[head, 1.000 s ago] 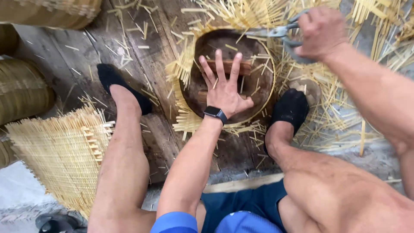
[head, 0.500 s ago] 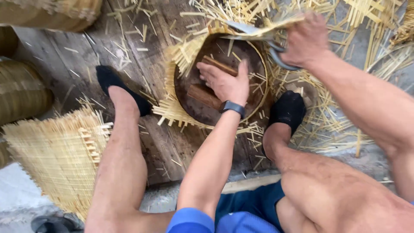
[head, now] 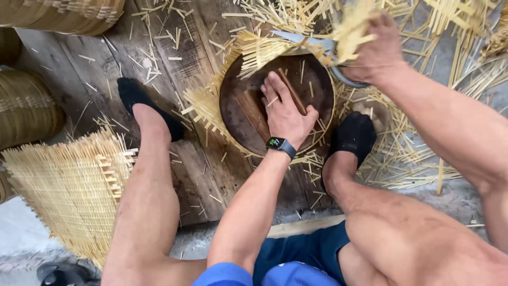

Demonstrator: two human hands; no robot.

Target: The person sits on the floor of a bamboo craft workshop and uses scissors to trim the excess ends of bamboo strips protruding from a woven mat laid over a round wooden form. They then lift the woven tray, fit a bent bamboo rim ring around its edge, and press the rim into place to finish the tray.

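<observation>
While the left hand [head: 286,114] presses flat, open, on the round dark wooden mould [head: 248,114], the right hand [head: 373,55] grips metal shears [head: 317,45], trimming the woven bamboo strips' [head: 259,50] ends; the next cut likely needs the mould held steady

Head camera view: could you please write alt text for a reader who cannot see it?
A seated person's left hand presses a round dark wooden form onto a woven bamboo mat, while the right hand grips shears at the mat's far edge. Cut strips litter the plank floor; another woven mat lies nearby.
</observation>
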